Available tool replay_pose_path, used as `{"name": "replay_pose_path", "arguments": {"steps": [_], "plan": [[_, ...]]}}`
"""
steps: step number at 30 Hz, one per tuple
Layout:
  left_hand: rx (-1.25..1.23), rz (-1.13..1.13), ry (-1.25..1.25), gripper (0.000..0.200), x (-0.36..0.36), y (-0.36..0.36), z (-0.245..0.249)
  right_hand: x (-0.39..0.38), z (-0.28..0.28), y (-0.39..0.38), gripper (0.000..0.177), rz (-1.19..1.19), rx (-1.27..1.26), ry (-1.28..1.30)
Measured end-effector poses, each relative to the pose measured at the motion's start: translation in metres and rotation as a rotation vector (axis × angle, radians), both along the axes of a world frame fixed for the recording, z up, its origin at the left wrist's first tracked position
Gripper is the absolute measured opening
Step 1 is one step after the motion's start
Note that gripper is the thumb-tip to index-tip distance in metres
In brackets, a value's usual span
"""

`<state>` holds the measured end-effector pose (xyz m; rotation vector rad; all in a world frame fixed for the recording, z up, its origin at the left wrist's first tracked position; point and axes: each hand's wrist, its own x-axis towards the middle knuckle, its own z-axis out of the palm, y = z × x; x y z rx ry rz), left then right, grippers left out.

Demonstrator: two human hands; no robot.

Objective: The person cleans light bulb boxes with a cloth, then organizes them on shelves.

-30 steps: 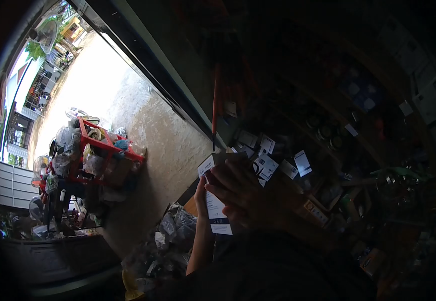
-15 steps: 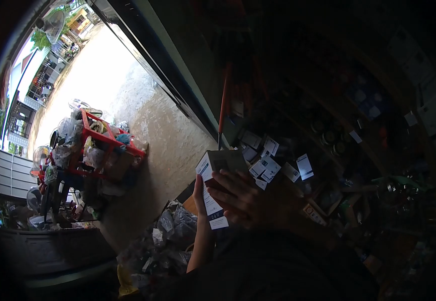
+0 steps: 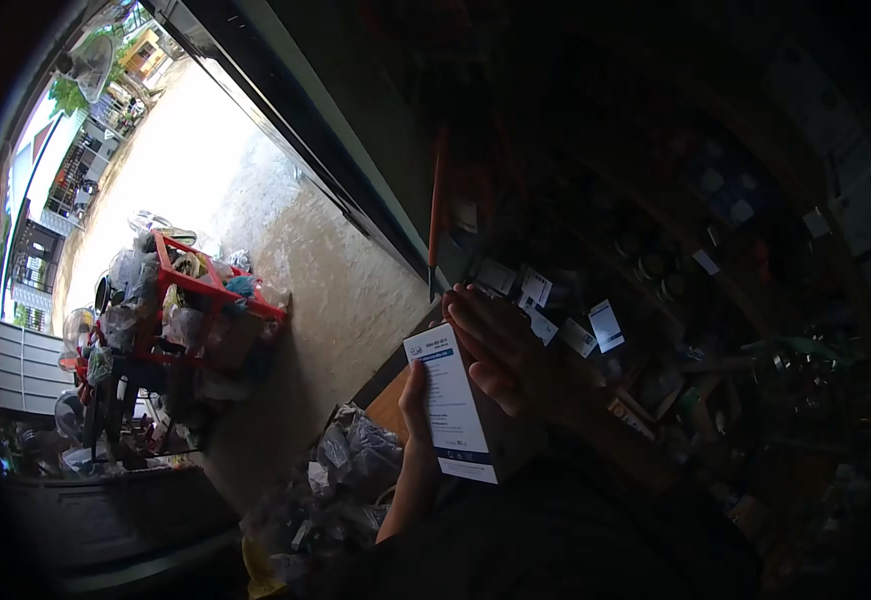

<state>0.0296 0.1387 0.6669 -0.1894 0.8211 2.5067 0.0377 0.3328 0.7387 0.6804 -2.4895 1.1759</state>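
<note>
A cardboard box (image 3: pixel 447 405) with a white printed side is tilted in front of my body, its text and dark blue bands facing up toward me. My left hand (image 3: pixel 417 405) grips its left edge, with the thumb on the white side. Against the box's shaded right part lies my right hand (image 3: pixel 490 345), its fingers stretched out and close together and the thumb apart below them. Shadow hides the far side of the box and whatever the right palm touches.
Several white cards or small boxes (image 3: pixel 606 326) lie beyond my right hand in the dark shelf area. A red-framed rack (image 3: pixel 217 285) loaded with bagged goods stands left. Grey plastic bags (image 3: pixel 357 450) sit below my left hand. An orange pole (image 3: pixel 437 205) leans by the doorway.
The box has turned so its white printed side faces me more fully, and has shifted slightly down and right. My right hand has slid up toward the box's top.
</note>
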Motion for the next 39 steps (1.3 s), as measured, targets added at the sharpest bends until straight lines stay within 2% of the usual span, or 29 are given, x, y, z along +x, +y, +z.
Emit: {"name": "replay_pose_path", "arguments": {"steps": [2,5,6,7,8,11,13,14,15,17,19,20,22,23,26,29,30,32,36,39], "plan": [[0.101,-0.036,-0.001,0.050,0.006,-0.003,-0.014,0.000,-0.003,0.004,0.059,0.019,0.011,-0.010],[0.078,0.035,-0.009,0.049,0.007,0.006,-0.013,0.005,-0.001,0.006,0.057,0.029,-0.050,-0.037],[0.043,0.070,-0.013,0.048,0.005,0.011,-0.012,0.006,-0.002,0.006,0.055,0.112,-0.082,-0.086],[0.149,0.121,-0.100,0.054,-0.002,0.012,-0.020,0.009,-0.002,0.007,0.053,0.188,-0.107,-0.136],[0.119,0.137,-0.093,0.054,0.000,0.014,-0.019,0.012,0.004,0.004,0.050,0.239,-0.056,-0.095],[0.258,-0.022,-0.106,0.054,-0.010,0.003,-0.015,0.031,-0.001,-0.004,0.050,0.301,0.008,-0.029],[0.207,-0.105,-0.110,0.054,-0.006,-0.007,-0.020,0.020,0.001,0.007,0.048,0.264,-0.013,-0.028],[0.070,-0.107,-0.100,0.054,0.001,-0.009,-0.022,0.008,0.002,0.015,0.048,0.215,-0.045,-0.047],[0.080,-0.080,-0.129,0.053,0.005,-0.007,-0.021,0.004,0.002,0.018,0.047,0.162,-0.077,-0.068],[0.100,-0.025,-0.187,0.052,0.014,-0.001,-0.014,0.006,0.001,0.011,0.046,0.213,-0.040,-0.057],[0.140,0.198,-0.301,0.050,0.006,0.010,-0.003,0.005,0.002,0.003,0.044,0.263,0.001,-0.036],[0.110,0.165,-0.292,0.051,-0.003,-0.003,-0.016,0.014,0.005,-0.005,0.044,0.378,-0.119,-0.065],[0.049,0.099,-0.272,0.052,-0.023,-0.021,-0.025,0.030,0.003,-0.009,0.045,0.464,-0.137,-0.070],[-0.114,0.219,-0.233,0.052,-0.022,-0.021,-0.018,0.035,0.003,-0.009,0.046,0.505,-0.148,-0.070],[-0.051,0.239,-0.009,0.054,-0.027,-0.031,-0.028,0.035,0.004,-0.001,0.040,0.426,-0.161,-0.088],[-0.132,0.376,0.001,0.056,-0.020,-0.032,-0.046,0.036,0.003,-0.001,0.037,0.357,-0.135,-0.065],[-0.103,0.419,0.044,0.057,-0.019,-0.032,-0.044,0.037,0.002,-0.002,0.037,0.329,-0.115,-0.043],[-0.046,0.495,0.127,0.058,-0.017,-0.032,-0.037,0.042,0.000,-0.004,0.040,0.227,-0.228,-0.158],[0.037,0.437,0.243,0.066,-0.005,-0.035,-0.020,0.045,0.005,-0.008,0.045,0.010,-0.324,-0.402],[-0.128,0.517,0.481,0.074,0.006,-0.002,0.006,0.024,-0.009,-0.011,0.046,-0.157,-0.481,-0.379]]}}
